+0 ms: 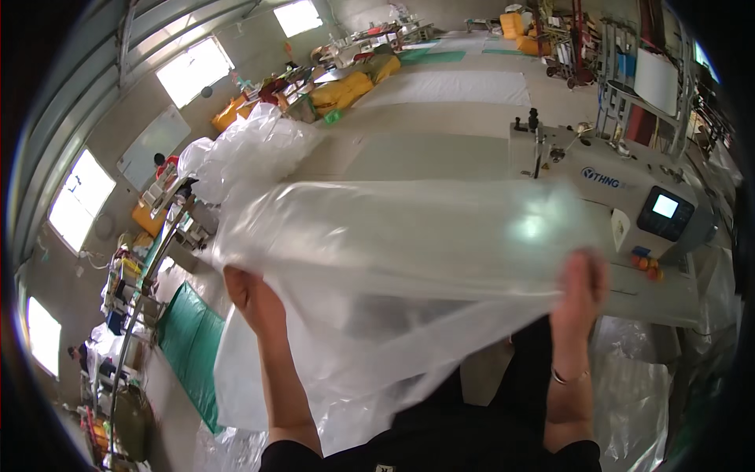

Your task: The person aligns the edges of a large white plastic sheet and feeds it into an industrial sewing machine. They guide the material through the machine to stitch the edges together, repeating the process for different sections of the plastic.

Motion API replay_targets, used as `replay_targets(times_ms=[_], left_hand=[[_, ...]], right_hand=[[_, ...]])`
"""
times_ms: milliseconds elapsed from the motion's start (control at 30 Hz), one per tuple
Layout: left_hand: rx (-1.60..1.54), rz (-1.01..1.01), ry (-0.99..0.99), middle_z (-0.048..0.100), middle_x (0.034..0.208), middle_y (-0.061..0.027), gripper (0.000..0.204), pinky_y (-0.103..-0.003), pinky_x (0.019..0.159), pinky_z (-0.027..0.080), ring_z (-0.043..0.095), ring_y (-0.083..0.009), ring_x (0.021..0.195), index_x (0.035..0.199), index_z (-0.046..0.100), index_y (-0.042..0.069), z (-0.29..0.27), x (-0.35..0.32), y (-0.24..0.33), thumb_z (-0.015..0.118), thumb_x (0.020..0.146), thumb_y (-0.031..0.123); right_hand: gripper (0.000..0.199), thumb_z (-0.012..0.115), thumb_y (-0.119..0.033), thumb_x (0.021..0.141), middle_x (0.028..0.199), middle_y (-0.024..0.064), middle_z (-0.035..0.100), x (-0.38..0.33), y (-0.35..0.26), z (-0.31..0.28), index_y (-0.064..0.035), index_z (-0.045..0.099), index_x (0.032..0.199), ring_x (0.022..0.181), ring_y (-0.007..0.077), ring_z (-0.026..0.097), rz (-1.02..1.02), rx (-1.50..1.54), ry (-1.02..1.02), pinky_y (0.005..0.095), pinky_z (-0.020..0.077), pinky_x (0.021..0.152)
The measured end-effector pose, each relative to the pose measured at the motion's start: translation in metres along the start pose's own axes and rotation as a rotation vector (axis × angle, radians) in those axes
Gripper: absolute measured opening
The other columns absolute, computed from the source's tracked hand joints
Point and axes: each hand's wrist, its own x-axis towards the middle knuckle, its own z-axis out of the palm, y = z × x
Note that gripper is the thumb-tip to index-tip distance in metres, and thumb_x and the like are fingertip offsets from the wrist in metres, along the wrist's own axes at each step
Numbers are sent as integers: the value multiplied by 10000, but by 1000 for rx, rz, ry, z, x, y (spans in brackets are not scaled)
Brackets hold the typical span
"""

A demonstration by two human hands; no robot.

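Both hands hold a clear plastic sheet (pixel 409 244) up and spread between them, above the counter (pixel 440 153) and in front of the sewing machine (pixel 621 189). The left hand (pixel 250 297) is closed on the sheet's left edge, thumb and fingers pinching the film; the right hand (pixel 583 285) grips the right edge, seen partly through the plastic, so its fingers are blurred, but it looks shut on the film too. The step in hand seems to be opening out or straightening the sheet, with much of it hanging slack toward the lap. Laying it flat would call for even tension from both hands and for keeping the drooping lower part from folding under. A heap of more plastic (pixel 244 149) lies at the counter's left end, close to the sheet's upper corner, and could snag or get mixed in. The machine's head and its control panel (pixel 665 211) stand just right of the sheet, limiting room on that side. A green mat (pixel 189 346) lies on the floor at the left, and yellow bundles (pixel 342 90) sit well beyond.
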Motion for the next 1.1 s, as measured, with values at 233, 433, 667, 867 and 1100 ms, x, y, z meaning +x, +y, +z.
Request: replay_targets(times_ms=[233, 433, 667, 867, 1100], left_hand=[[597, -175, -332, 671, 979, -133, 219, -360, 781, 489, 635, -245, 878, 1081, 603, 31, 15, 25, -129, 612, 917, 176], [721, -752, -1294, 457, 1364, -284, 1166, -403, 1057, 379, 472, -371, 1264, 1452, 185, -57, -65, -157, -254, 836, 654, 491], [425, -1210, -872, 567, 776, 27, 218, -267, 594, 408, 472, -93, 664, 1052, 605, 26, -12, -296, -187, 614, 920, 199], [678, -234, -126, 556, 820, -33, 166, -312, 679, 451, 516, -146, 758, 911, 582, -5, -24, -106, -173, 523, 973, 137], [744, 327, -229, 555, 784, -123, 130, -356, 722, 440, 526, -252, 721, 929, 584, -1, 111, 74, -160, 527, 949, 115]], right_hand=[[177, 558, -98, 954, 982, -3, 551, 0, -44, -262, -47, 593, 1119, 852, 73, 506, -545, -1201, 358, 223, 442, 726], [227, 604, -155, 933, 1013, -1, 562, -57, -43, -339, -57, 589, 1137, 877, 96, 524, 43, -543, 798, 227, 444, 773], [136, 609, -172, 936, 850, -26, 551, -68, -50, -360, -86, 584, 1039, 764, 49, 493, 36, -618, 770, 209, 406, 657], [131, 615, -101, 921, 812, -40, 566, -69, -42, -295, -75, 566, 1040, 693, 36, 498, 55, -606, 616, 195, 409, 603], [88, 606, -84, 911, 768, -29, 544, -63, -14, -224, -65, 541, 968, 639, 30, 472, 94, -389, 593, 197, 394, 550]])
